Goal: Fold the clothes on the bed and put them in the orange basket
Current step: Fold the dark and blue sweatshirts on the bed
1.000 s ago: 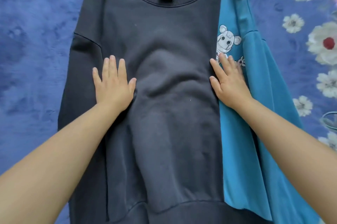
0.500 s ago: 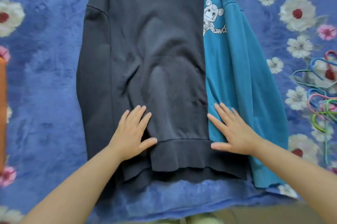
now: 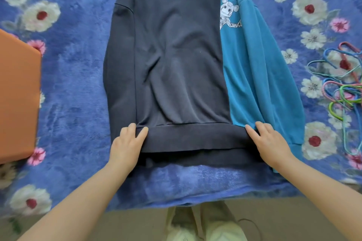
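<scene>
A dark grey sweatshirt (image 3: 176, 54) with a teal right panel and sleeve (image 3: 260, 76) lies flat on the bed, collar away from me. A white bear print (image 3: 228, 12) shows on the teal part. My left hand (image 3: 127, 146) lies flat on the left end of the hem band, fingers straight. My right hand (image 3: 271, 142) rests flat on the right end of the hem, where dark cloth meets teal. The orange basket (image 3: 17, 97) stands at the left edge, only partly in view.
A blue blanket with a white and pink flower pattern (image 3: 74, 64) covers the bed. A pile of coloured wire hangers (image 3: 340, 91) lies at the right edge. The bed's near edge and the floor (image 3: 284, 221) show below.
Both hands slid down the sweatshirt from chest height to the hem band and spread out to its two ends. The view has pulled back, and the orange basket shows at the left.
</scene>
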Demonstrator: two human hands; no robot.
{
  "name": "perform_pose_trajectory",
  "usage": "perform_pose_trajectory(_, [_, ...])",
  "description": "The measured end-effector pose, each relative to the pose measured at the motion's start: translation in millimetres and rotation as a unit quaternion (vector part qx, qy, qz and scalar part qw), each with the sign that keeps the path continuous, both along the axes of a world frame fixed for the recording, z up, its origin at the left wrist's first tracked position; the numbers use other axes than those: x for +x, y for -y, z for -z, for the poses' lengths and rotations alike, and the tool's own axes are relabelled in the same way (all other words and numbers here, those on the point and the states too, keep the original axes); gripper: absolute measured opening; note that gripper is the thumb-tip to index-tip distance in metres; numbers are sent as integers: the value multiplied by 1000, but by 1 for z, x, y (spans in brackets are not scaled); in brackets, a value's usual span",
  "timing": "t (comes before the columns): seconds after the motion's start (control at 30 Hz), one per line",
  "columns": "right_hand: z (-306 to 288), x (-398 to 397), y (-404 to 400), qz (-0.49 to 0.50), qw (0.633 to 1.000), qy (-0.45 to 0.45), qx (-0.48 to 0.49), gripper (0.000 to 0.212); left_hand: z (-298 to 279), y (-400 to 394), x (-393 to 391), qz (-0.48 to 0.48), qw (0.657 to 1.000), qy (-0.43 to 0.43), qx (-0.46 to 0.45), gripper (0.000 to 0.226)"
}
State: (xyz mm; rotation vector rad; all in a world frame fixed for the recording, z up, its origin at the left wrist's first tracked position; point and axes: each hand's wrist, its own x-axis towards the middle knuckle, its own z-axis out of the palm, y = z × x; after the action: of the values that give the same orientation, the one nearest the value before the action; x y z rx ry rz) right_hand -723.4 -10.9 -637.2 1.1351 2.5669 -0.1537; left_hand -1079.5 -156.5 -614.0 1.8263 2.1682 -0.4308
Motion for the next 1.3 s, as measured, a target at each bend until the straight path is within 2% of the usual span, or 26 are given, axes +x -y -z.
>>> perform_pose_trajectory(0.07, [-4, 0, 3, 44, 999, -6, -4, 74, -12, 1, 0, -116, 993, 13, -30, 54])
perform_pose_trajectory(0.1, [-7, -2, 6, 72, 997, -18, -7, 64, -12, 4, -1, -170, 985, 37, -12, 40])
perform_pose_trajectory(0.17, [-15, -8, 9, 175, 983, -59, -17, 34, -16, 2, 0, -275, 953, 123, 31, 32])
perform_pose_trajectory(0.2, [-14, -9, 10, 256, 960, -107, -27, 22, -20, -3, 2, -327, 926, 180, 54, 32])
perform_pose_trajectory(0.23, [-15, -12, 11, 337, 928, -150, -57, 24, -25, -9, 4, -360, 903, 221, 82, 33])
perform_pose_trajectory(0.3, [-20, -20, 10, 400, 884, -224, -87, 33, -32, -22, 8, -387, 871, 261, 152, 32])
perform_pose_trajectory(0.37, [-23, -25, 5, 401, 869, -275, -93, 28, -42, -30, 9, -363, 881, 255, 167, 22])
perform_pose_trajectory(0.4, [-26, -26, 2, 385, 878, -265, -105, 23, -46, -33, 5, -326, 904, 244, 132, 17])
perform_pose_trajectory(0.43, [-28, -25, -1, 352, 900, -228, -116, 21, -49, -34, -1, -264, 936, 225, 61, 17])
perform_pose_trajectory(0.47, [-32, -23, -5, 290, 934, -168, -122, 23, -53, -36, -8, -187, 963, 188, -39, 26])
perform_pose_trajectory(0.53, [-46, -20, -13, 150, 982, 10, -117, 30, -57, -36, -22, -40, 976, 101, -187, 39])
perform_pose_trajectory(0.6, [-57, -18, -22, 54, 978, 164, -116, 30, -62, -33, -31, 40, 974, 32, -219, 35])
perform_pose_trajectory(0.67, [-66, -14, -29, 3, 968, 228, -108, 26, -65, -22, -42, 106, 982, 12, -156, 49])
perform_pose_trajectory(0.7, [-67, -11, -30, -28, 973, 216, -77, 24, -63, -13, -49, 155, 983, 12, -101, 55])
perform_pose_trajectory(0.77, [-57, 4, -28, -112, 985, 132, 9, 23, -58, 6, -60, 230, 973, 13, 12, 58])
perform_pose_trajectory(0.83, [-45, 17, -18, -171, 982, 40, 63, 12, -51, 20, -64, 260, 963, 32, 61, 54])
perform_pose_trajectory(0.87, [-40, 22, -13, -187, 980, 12, 63, 15, -48, 25, -63, 278, 958, 40, 61, 62])
perform_pose_trajectory(0.97, [-24, 39, -7, -256, 962, -72, 69, 46, -42, 25, -56, 328, 944, 39, -12, 95])
perform_pose_trajectory(1.1, [-11, 56, -9, -312, 948, -56, 31, 72, -33, 32, -62, 328, 943, 42, -42, 104])
perform_pose_trajectory(1.23, [-12, 65, -15, -281, 959, -31, -7, 77, -23, 50, -74, 303, 947, 66, -86, 137])
perform_pose_trajectory(1.3, [-15, 71, -16, -276, 960, -34, -16, 79, -19, 52, -77, 290, 949, 66, -105, 140])
